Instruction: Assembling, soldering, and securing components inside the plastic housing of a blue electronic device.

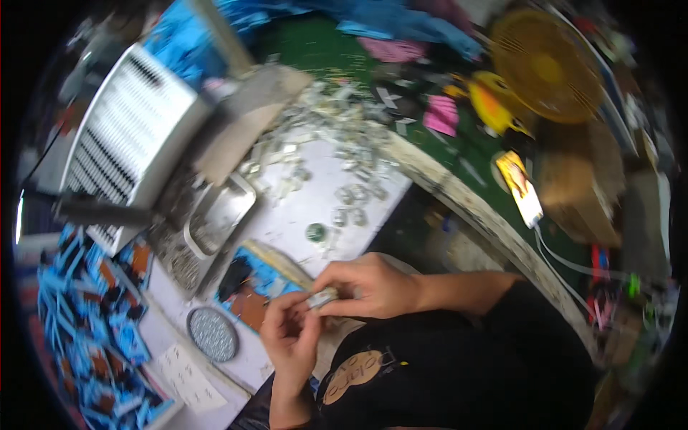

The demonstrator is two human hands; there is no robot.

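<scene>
My left hand (pixel 290 337) and my right hand (pixel 373 287) meet at the table's front edge, close to my body. Between their fingertips they pinch a small, pale, blocky piece (pixel 322 297); blur hides its exact kind. Both hands are closed on it, the right from the right side and the left from below. Just beyond them lies a blue pad with a brown patch (pixel 249 304). Many small clear and whitish pieces (pixel 344 143) are heaped and scattered on the white tabletop (pixel 276 222). A round green-and-white item (pixel 316 232) lies nearer to me.
At left stand a metal tray (pixel 240 201), a white slatted box (pixel 132 136) and a heap of blue and brown parts (pixel 93 322). A round tin of grey bits (pixel 212 334) sits nearby. At right are a lit phone (pixel 519 190) with a cable, a cardboard box (pixel 579 179) and a yellow fan (pixel 548 68).
</scene>
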